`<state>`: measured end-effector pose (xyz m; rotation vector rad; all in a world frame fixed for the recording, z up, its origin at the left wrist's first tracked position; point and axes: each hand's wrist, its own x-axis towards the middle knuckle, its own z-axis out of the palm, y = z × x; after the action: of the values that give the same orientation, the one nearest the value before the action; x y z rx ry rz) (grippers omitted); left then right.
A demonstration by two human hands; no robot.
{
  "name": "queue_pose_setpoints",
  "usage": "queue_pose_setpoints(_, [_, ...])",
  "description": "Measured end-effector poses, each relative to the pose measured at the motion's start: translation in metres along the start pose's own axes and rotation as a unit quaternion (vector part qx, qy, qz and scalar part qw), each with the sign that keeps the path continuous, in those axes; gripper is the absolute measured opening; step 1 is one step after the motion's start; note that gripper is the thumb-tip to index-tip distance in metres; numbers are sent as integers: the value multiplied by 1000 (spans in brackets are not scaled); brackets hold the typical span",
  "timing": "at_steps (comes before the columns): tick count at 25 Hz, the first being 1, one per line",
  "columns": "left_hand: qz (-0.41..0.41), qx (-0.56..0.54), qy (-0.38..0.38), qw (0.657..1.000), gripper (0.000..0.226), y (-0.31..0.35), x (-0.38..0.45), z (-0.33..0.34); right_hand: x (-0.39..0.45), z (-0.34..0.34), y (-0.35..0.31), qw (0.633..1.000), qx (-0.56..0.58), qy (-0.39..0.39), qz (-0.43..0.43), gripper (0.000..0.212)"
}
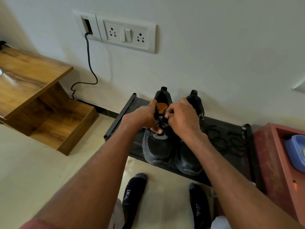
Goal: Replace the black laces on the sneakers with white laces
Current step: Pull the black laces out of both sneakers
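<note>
Left sneaker point(157, 146) of the black pair sits on the black shoe rack point(231, 129), toe toward me, right sneaker point(189, 159) touching it alongside. I'm on the unlacing step: black lace point(160, 123) is in the upper eyelets of the left sneaker. My left hand point(145, 117) grips the collar and tongue area, thumb pressing down near the lower eyelets. My right hand point(181, 119) has fingers curled, pinching the lace near the top.

A loose black lace point(226, 139) lies coiled on the rack to the right, so I judge the right sneaker is already stripped; its eyelets are hidden. No white laces in view.

Next: pull lace through row by row, left hand bracing.
</note>
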<state>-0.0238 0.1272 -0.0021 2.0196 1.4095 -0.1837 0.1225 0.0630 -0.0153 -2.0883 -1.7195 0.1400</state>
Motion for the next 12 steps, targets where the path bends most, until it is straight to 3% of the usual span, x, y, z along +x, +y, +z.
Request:
queue_pose_setpoints(1, [-2, 2, 2, 1000, 101, 0, 0, 1, 3, -1, -1, 1000, 13, 3, 16, 9])
queue_pose_setpoints(3, [-5, 14, 5, 1000, 107, -2, 2, 2, 11, -10, -5, 968, 237, 27, 74, 16])
queue_pose_setpoints(5, [-9, 18, 9, 1000, 111, -6, 5, 1, 11, -29, -13, 836, 530, 47, 133, 23])
queue_pose_setpoints(6, [-9, 19, 12, 1000, 111, -8, 7, 1, 9, -37, -13, 765, 626, 48, 142, 25])
queue_pose_setpoints(7, [-6, 21, 13, 1000, 110, -8, 8, 1, 7, -44, -12, 724, 672, 45, 147, 25])
queue_pose_setpoints(8, [-6, 23, 14, 1000, 108, -7, 8, 1, 6, -48, -9, 743, 651, 41, 148, 20])
queue_pose_setpoints(9, [-5, 23, 13, 1000, 106, -6, 7, 2, 7, -43, -4, 815, 562, 26, 138, 12])
queue_pose_setpoints(10, [-6, 24, 14, 1000, 105, -5, 7, 3, 4, -39, -1, 906, 409, -10, 110, 11])
queue_pose_setpoints(11, [-4, 23, 16, 1000, 104, -4, 7, 3, 2, -30, 3, 967, 240, -52, 74, 17])
queue_pose_setpoints(12, [-4, 22, 18, 1000, 103, -4, 7, 4, -1, -19, 7, 991, 92, -89, 35, 22])
